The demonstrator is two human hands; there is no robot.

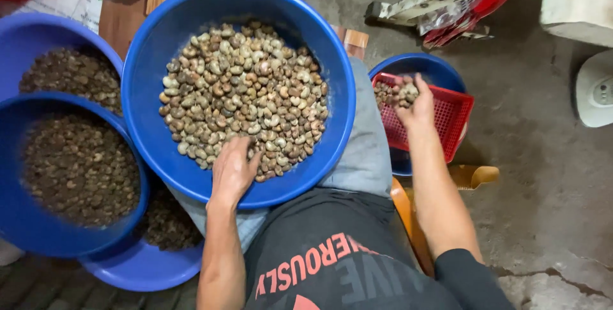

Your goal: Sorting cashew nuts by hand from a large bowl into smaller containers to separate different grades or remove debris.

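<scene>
Meanwhile left hand (233, 171) lies flat, fingers together, on nuts (246, 96); right hand (415, 107) clutches nuts over red basket (454, 115)

Dark grey T-shirt with red and grey lettering, short sleeves, light blue jeans, bare forearms

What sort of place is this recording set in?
Likely a small, informal nut-sorting workspace at floor level. A big blue basin of shelled nuts sits on the person's lap, more basins of dark husks stand alongside, and a red basket rests over a cracked concrete floor.
</scene>
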